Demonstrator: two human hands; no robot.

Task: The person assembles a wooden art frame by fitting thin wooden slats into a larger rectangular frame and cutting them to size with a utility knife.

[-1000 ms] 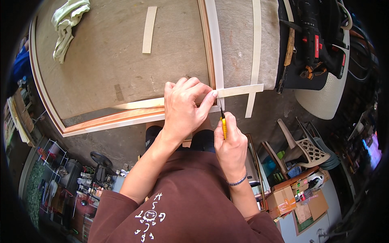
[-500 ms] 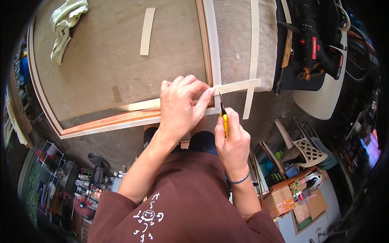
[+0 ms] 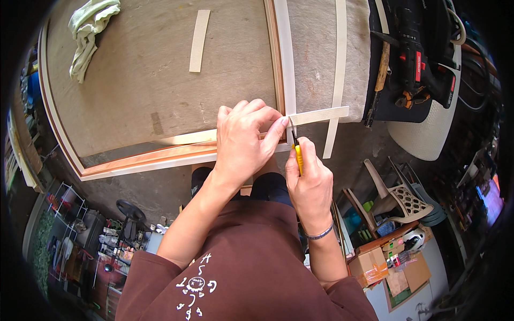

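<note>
My left hand [image 3: 242, 142] is closed at the near right corner of a wooden frame [image 3: 289, 59] with white outer edges. Its thumb and fingers pinch a flat cream strip [image 3: 324, 114], which sticks out to the right past the frame. In my right hand [image 3: 312, 179] is a yellow utility knife [image 3: 299, 159], gripped by its handle. The dark blade points away from me and meets the strip just right of my left thumb. Whether it has cut into the strip I cannot tell. A longer cream strip [image 3: 339, 64] runs underneath, crossing the held one.
The frame rests on a fabric-covered worktable [image 3: 134, 69] bearing a short cream strip [image 3: 199, 40] and a pale cloth [image 3: 88, 35]. To the right lie a black and red power tool [image 3: 412, 59] and a wooden-handled tool [image 3: 382, 67]. A plastic chair [image 3: 404, 200] stands lower right.
The knife has shifted slightly forward and left against the strip, its tip closer to my left thumb. My left hand keeps its pinch. The whole view has drifted a little.
</note>
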